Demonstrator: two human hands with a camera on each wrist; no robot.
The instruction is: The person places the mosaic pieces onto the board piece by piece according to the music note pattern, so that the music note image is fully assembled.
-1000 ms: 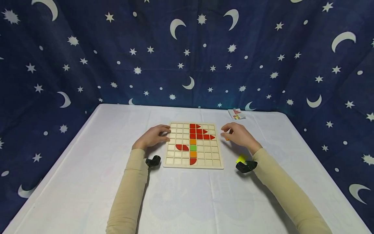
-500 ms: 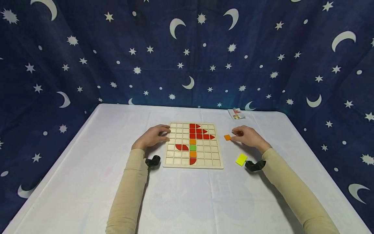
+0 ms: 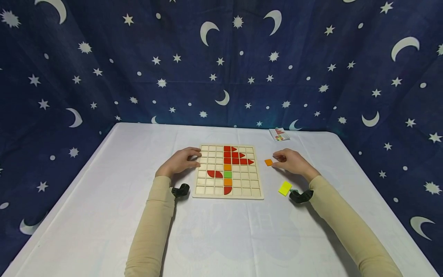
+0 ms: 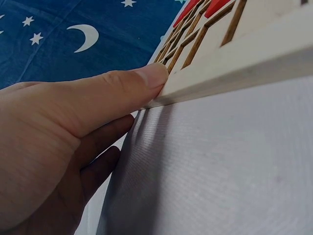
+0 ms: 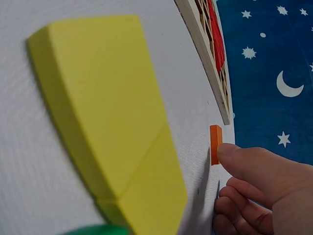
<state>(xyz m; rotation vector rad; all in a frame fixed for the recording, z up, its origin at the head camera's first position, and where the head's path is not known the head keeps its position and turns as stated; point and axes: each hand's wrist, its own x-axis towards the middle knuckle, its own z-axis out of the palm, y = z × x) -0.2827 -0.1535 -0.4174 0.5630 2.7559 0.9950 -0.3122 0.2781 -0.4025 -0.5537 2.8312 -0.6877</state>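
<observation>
A wooden grid board (image 3: pixel 245 181) holds red, orange and green tiles. My left hand (image 3: pixel 177 162) rests at its left edge; in the left wrist view the thumb (image 4: pixel 146 77) touches the rim and the other fingers lie lower, partly hidden. To the right of the board, an orange square tile (image 3: pixel 268 162) is on the table. My right hand (image 3: pixel 293 160) is just right of this tile. In the right wrist view the thumb tip (image 5: pixel 230 152) meets the tile's edge, while the other fingers are loosely bent and apart from it.
Yellow pieces (image 3: pixel 285 188) lie nearer me, with a seam visible in the right wrist view. A green piece (image 3: pixel 293 191) is partly covered by the right wrist camera (image 3: pixel 301 196). A printed card (image 3: pixel 279 134) lies at the back right, before a starry curtain (image 3: pixel 180 77).
My right hand has drawn back to the right, leaving the orange tile and yellow pieces more visible. Over the last half second it stays nearly still. The left hand keeps its place.
</observation>
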